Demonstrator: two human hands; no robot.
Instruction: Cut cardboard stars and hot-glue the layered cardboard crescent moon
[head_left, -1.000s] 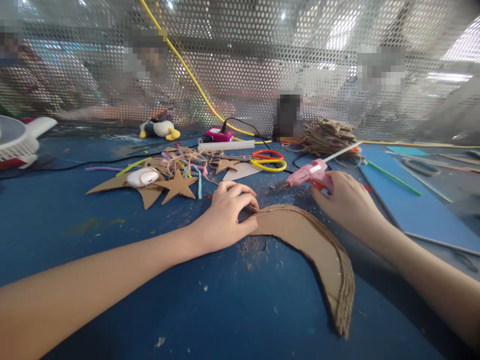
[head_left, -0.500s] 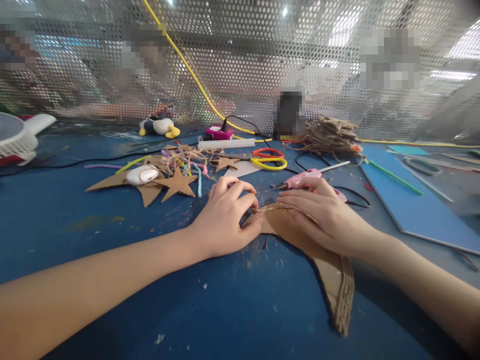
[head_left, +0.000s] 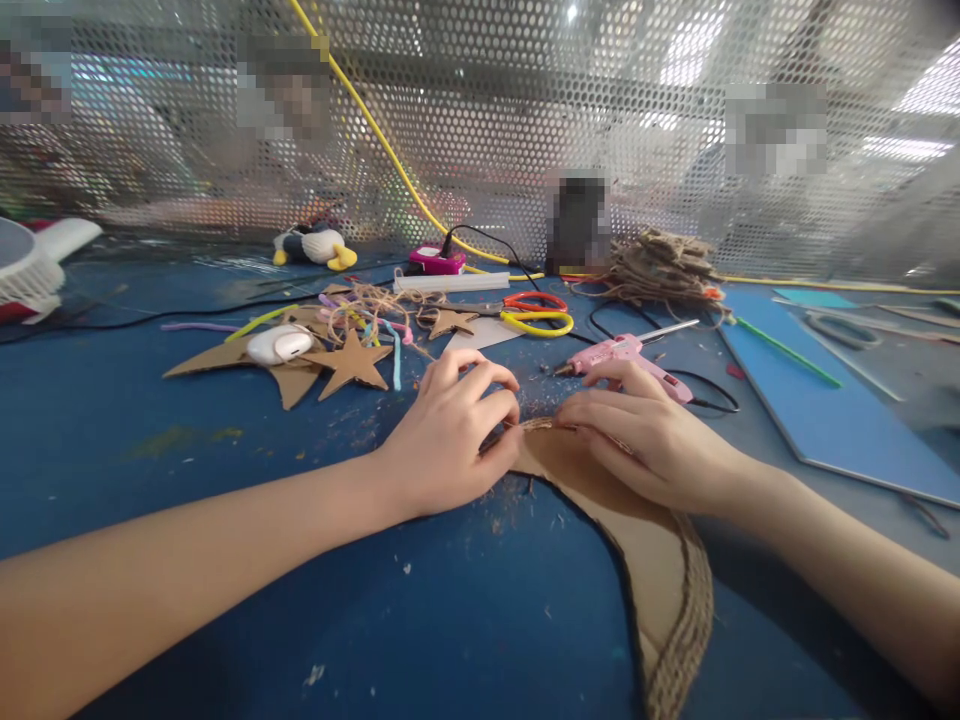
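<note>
A crescent-shaped cardboard piece with twine along its outer edge lies on the blue table. My left hand pinches the crescent's upper tip with curled fingers. My right hand lies flat on the cardboard just beside it, fingertips pressing at the same tip. A pink glue gun rests on the table right behind my right hand, untouched.
Cardboard stars, loose twine and coloured straws, a white earbud case sit at the left. Red and yellow scissors, a bundle of twine, a blue board and a perforated metal screen lie behind.
My right hand let go of the glue gun, which now lies on the table, and came down onto the cardboard crescent. My left hand stayed at the tip.
</note>
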